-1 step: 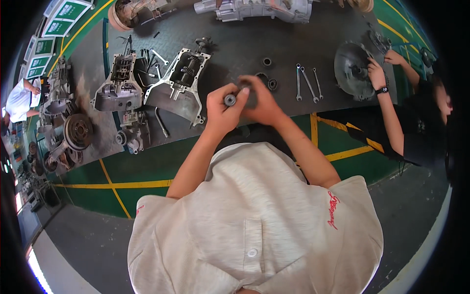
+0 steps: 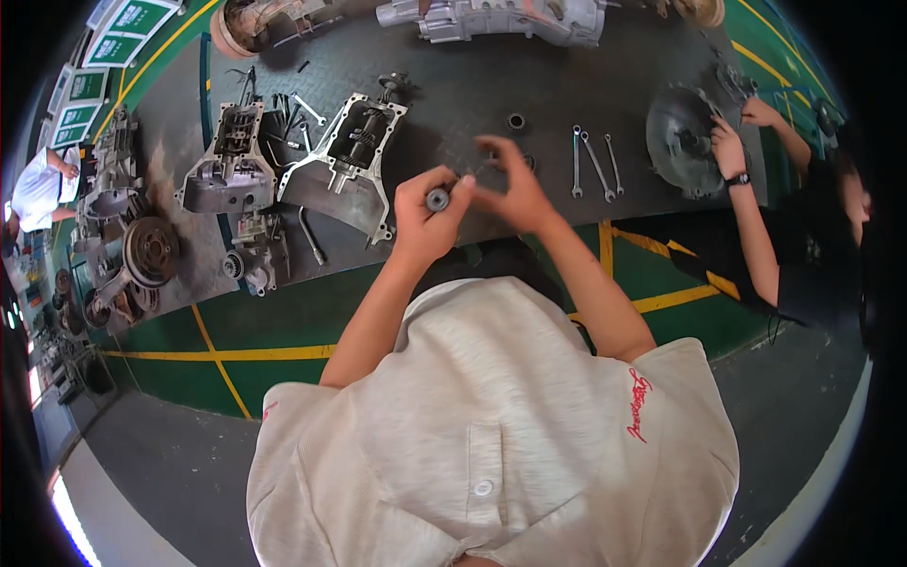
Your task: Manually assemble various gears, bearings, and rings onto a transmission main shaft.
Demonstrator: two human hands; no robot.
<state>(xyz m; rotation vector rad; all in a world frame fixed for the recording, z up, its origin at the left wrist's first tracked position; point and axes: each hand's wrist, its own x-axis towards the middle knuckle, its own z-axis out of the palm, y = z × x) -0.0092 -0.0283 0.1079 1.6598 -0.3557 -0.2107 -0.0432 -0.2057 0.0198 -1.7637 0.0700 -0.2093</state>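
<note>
My left hand [image 2: 423, 210] is closed around a metal shaft [image 2: 436, 199], whose round, hollow-looking end points back toward me. Beyond the thumb, the shaft's far part is blurred and partly covered by my fingers. Just right of it is my right hand [image 2: 518, 189], thumb and fingers apart, with nothing clearly seen between them. A small dark gear ring [image 2: 516, 122] lies on the bench beyond my right hand. Another ring-shaped part [image 2: 530, 163] is mostly hidden behind my right fingers. Left of my hands, an open gearbox housing half [image 2: 385, 170] holds a gear shaft [image 2: 362, 142].
A second housing [image 2: 231, 180] and several tools [image 2: 295, 123] lie further left on the bench. Three wrenches [image 2: 590, 161] lie to the right. A co-worker's hand [image 2: 727, 149] touches a bell-shaped housing [image 2: 675, 156]. A large gearbox [image 2: 510, 21] lies along the far side.
My right hand has opened and drawn slightly right, away from the shaft. My left hand keeps the shaft, moved slightly left.
</note>
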